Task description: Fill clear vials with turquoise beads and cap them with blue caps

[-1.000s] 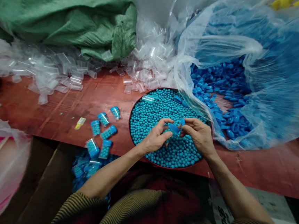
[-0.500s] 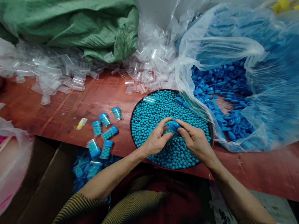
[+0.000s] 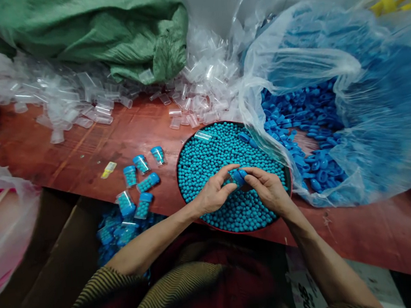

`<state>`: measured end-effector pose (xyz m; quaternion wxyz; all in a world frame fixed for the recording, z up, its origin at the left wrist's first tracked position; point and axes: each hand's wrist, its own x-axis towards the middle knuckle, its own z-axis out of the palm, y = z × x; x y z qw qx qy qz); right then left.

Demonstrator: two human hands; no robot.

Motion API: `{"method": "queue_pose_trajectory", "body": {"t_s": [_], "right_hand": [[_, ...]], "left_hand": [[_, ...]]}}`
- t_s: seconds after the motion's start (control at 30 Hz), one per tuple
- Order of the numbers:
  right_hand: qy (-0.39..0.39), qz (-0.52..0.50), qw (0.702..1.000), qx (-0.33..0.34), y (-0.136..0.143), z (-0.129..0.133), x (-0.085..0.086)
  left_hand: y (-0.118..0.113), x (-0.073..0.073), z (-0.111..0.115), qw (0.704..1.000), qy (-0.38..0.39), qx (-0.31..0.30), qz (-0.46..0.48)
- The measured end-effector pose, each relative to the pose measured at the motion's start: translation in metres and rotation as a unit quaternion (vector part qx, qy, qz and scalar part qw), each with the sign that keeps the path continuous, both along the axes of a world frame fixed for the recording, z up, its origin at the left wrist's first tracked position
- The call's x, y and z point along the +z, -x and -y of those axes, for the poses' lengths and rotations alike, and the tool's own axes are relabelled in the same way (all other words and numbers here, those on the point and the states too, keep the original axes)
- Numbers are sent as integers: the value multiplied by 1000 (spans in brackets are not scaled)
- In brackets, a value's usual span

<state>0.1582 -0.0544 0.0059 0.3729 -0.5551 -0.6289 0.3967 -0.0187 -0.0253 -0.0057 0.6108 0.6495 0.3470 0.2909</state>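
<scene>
Over a round tray (image 3: 289,180) of turquoise beads (image 3: 206,161), my two hands meet at one small clear bottle with a blue cap (image 3: 238,175). My left hand (image 3: 214,191) pinches the clear body between thumb and fingers. From the other side, the thumb and fingertips of my right hand (image 3: 269,189) grip the blue cap at the bottle's mouth. Fingers partly cover the bottle, so I cannot tell whether the cap is fully seated. A loose clear tube (image 3: 203,135) and some blue caps (image 3: 248,139) lie on the beads.
Several capped bead-filled bottles (image 3: 147,182) stand or lie left of the tray, near a yellow-white scrap (image 3: 108,169). Clear empty tubes (image 3: 94,111) pile up behind, under a green sack (image 3: 90,34). A plastic bag (image 3: 382,157) of blue caps is at right. More bottles (image 3: 116,229) sit below the table edge.
The blue cap has tilted and sits closer against the bottle, with my right fingers pressed nearer to it. The whole view has shifted slightly.
</scene>
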Motion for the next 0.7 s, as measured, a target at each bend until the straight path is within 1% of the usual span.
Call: {"method": "queue_pose_trajectory", "body": {"t_s": [0.1,0.17,0.27,0.37,0.5,0.6,0.7], "right_hand": [[3,-11,1000,-16,0,-1,-1],[-1,-13,1000,-19,0,0,-3],[4,-21,1000,-15,0,2,-4],[17,-33,999,-25,2,5,-4],[10,3,1000,-16,2,7,-4],[20,-42,999,0,-1,5,-5],[22,-90,996,-2,-2,2,-8]], "left_hand": [[-2,1,2,999,-39,20,-1],[-3,3,3,998,-52,22,-6],[-4,6,6,998,-56,20,-18],[-4,6,7,997,-62,30,-34],[-3,4,5,998,-50,22,-35],[-2,5,5,999,-33,2,-34],[-2,7,6,999,-24,0,-29]]}}
